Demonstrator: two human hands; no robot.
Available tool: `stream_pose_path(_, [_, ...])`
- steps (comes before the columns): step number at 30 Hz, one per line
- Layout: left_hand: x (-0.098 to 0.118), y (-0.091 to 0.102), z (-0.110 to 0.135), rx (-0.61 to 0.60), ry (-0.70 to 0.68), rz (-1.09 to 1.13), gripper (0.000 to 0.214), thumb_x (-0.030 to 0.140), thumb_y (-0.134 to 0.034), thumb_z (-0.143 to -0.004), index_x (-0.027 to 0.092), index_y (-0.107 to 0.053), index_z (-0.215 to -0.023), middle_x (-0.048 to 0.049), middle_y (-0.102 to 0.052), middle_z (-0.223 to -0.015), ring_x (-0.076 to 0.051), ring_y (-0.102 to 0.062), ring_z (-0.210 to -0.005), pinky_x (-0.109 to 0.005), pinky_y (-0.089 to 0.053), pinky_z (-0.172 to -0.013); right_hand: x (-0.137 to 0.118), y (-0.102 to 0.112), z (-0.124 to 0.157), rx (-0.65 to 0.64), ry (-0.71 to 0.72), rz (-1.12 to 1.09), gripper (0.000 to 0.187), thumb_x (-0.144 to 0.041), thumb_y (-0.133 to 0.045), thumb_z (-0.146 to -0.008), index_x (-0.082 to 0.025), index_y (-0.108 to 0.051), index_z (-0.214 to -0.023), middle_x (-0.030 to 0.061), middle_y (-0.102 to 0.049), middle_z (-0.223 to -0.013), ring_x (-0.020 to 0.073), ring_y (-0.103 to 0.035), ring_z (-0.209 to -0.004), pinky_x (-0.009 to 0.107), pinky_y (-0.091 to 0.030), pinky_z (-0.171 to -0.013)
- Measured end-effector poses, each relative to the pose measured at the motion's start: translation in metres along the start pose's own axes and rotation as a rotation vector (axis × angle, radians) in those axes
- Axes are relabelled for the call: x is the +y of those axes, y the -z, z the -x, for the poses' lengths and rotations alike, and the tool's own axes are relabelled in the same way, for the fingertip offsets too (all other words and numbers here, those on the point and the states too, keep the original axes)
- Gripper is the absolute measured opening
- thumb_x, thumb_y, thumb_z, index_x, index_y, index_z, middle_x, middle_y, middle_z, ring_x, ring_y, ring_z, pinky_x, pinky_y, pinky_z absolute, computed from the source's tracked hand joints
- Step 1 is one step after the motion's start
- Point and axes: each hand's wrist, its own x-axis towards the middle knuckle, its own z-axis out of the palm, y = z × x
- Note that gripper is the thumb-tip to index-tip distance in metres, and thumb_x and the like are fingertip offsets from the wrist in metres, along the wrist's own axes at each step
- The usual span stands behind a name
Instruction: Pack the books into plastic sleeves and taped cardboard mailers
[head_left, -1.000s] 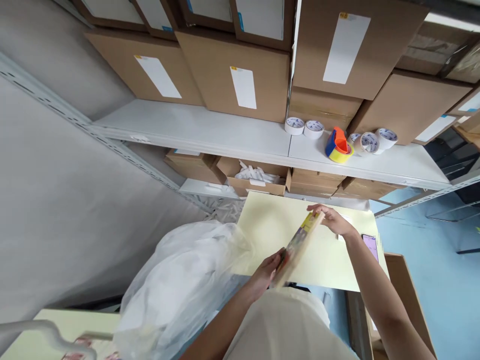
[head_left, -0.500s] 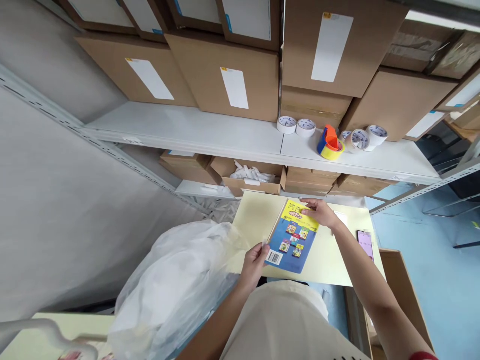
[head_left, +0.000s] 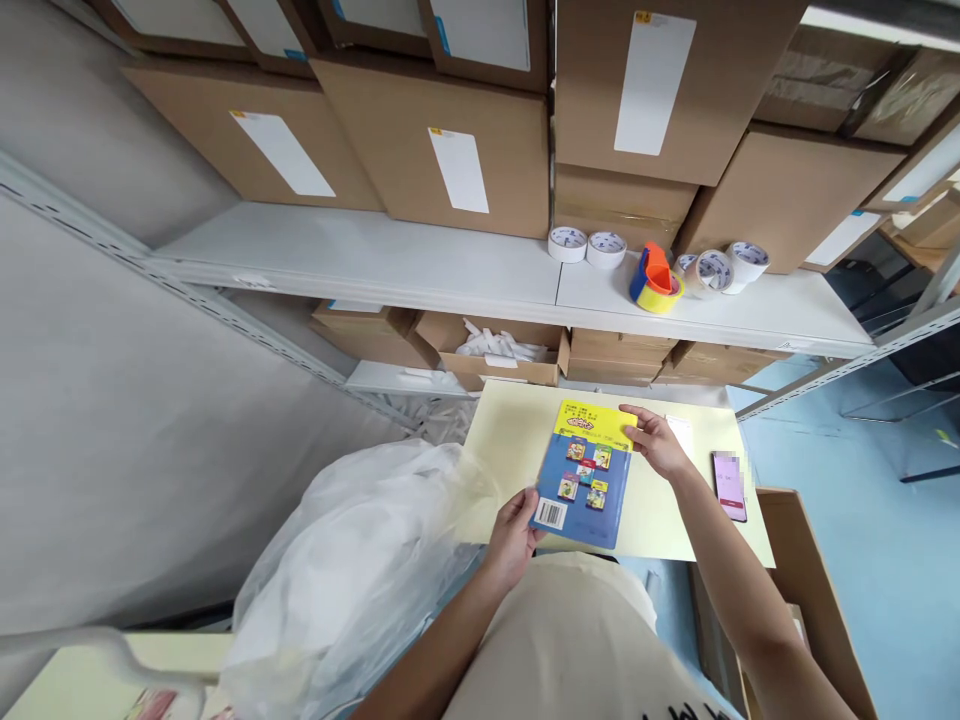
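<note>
Holding the activity book [head_left: 583,478] well called for light, even pressure at opposite edges, keeping its cover unbent. The left hand [head_left: 516,532] had it pinched at eight o'clock, thumb above, fingers mostly hidden beneath; the right hand [head_left: 654,440] gripped it at two o'clock, thumb on the cover, index finger barely parted. The book was over the cream table [head_left: 495,422], contact unclear. It looked flat and blue, with a yellow band at twelve, five small pictures centrally and a barcode at seven.

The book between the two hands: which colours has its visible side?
The book is yellow along the top and blue below, best in the head view.
</note>
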Motion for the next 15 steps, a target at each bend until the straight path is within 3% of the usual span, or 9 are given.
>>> stream_pose_path(8, [-0.006,0.009,-0.005,-0.013,0.003,-0.031,0.047,0.057,-0.08,-0.06,0.018,-0.066,-0.082,-0.0055,-0.075,-0.084,-0.023,-0.071,-0.089,-0.029,-0.057,-0.071,0.006,-0.001,-0.002,0.038,-0.001,-0.025,0.055,-0.044,-0.086,-0.058,-0.026,-0.069,-0.108,0.002,-0.073,-0.092,0.0211,-0.071,-0.085,0.034,-0.058,-0.072])
stream_pose_path(12, [-0.008,0.013,-0.008,-0.05,0.044,0.094,0.048,0.058,-0.076,-0.066,0.018,-0.068,-0.09,-0.0074,-0.076,-0.094,-0.025,-0.07,-0.097,-0.033,-0.057,-0.081,0.006,0.0,-0.002,0.07,0.002,-0.034,0.056,-0.044,-0.086,-0.057,-0.026,-0.069,-0.107,0.0025,-0.073,-0.095,0.0214,-0.071,-0.085,0.034,-0.058,-0.071])
stream_pose_path(15, [-0.008,0.014,-0.011,-0.076,0.081,0.186,0.042,0.053,-0.073,-0.072,0.017,-0.07,-0.094,-0.0075,-0.075,-0.098,-0.022,-0.071,-0.093,-0.031,-0.057,-0.08,0.005,0.001,-0.002,0.074,0.026,-0.029,0.053,-0.044,-0.084,-0.059,-0.027,-0.069,-0.107,0.0027,-0.073,-0.095,0.0221,-0.071,-0.086,0.036,-0.058,-0.072])
